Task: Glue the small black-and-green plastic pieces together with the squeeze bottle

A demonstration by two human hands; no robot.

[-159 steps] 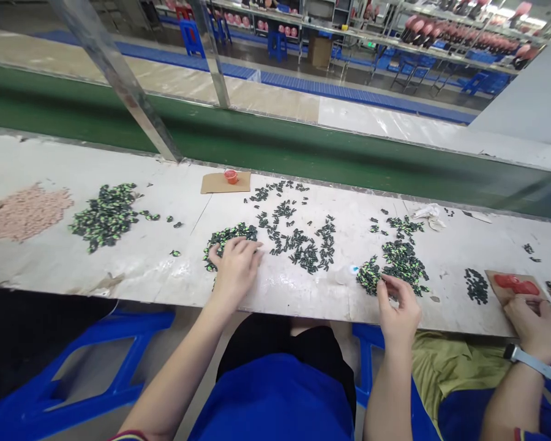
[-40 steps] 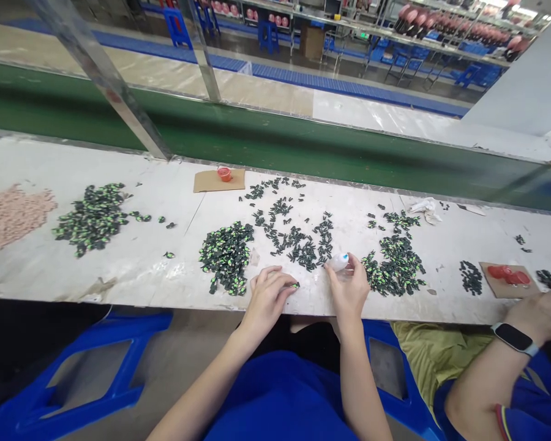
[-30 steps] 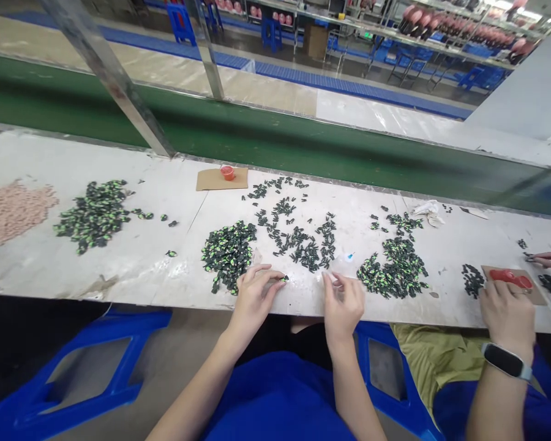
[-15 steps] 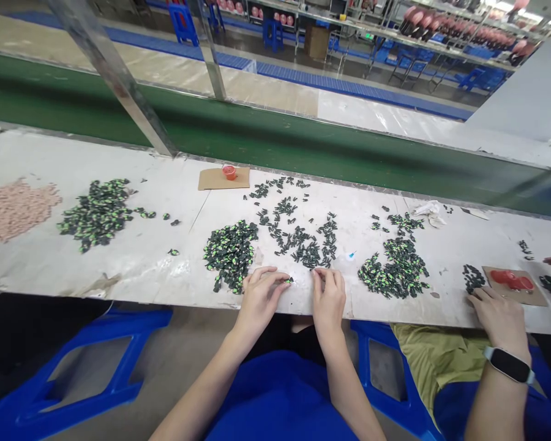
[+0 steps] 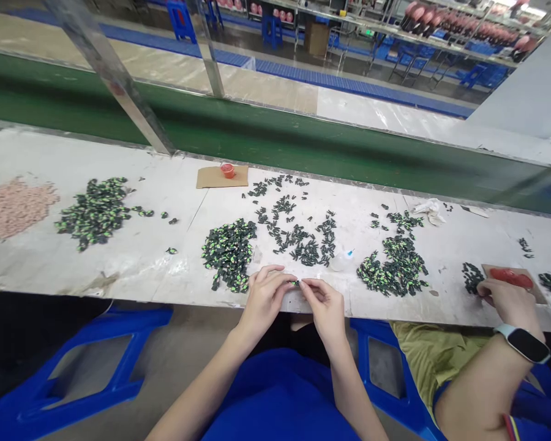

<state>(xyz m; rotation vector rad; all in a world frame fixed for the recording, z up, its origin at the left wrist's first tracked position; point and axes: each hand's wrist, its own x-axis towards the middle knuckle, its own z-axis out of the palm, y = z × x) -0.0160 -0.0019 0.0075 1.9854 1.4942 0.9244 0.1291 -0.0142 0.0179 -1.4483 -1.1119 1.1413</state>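
Observation:
My left hand (image 5: 269, 293) pinches a small black-and-green piece (image 5: 296, 283) between thumb and fingertips, just above the table's front edge. My right hand (image 5: 324, 300) meets it from the other side, its fingers closed at the piece's right end. Whether a second small part sits in the right fingertips is too small to make out. Left of my hands lies a heap of black-and-green pieces (image 5: 229, 252). Beyond them, slim black parts (image 5: 305, 248) are scattered in loose clusters. A small translucent bottle with a blue tip (image 5: 342, 261) is near my right hand.
Another black-and-green heap (image 5: 395, 266) lies to the right, and one (image 5: 94, 211) to the left beside pink pieces (image 5: 16, 207). A red cup (image 5: 228, 171) stands on cardboard (image 5: 206, 178). At right, a co-worker's hand (image 5: 509, 300) reaches across red containers (image 5: 512, 278).
My right hand has moved left from the black parts to meet the piece in my left hand. The co-worker's hand has shifted right over the cardboard with the red containers.

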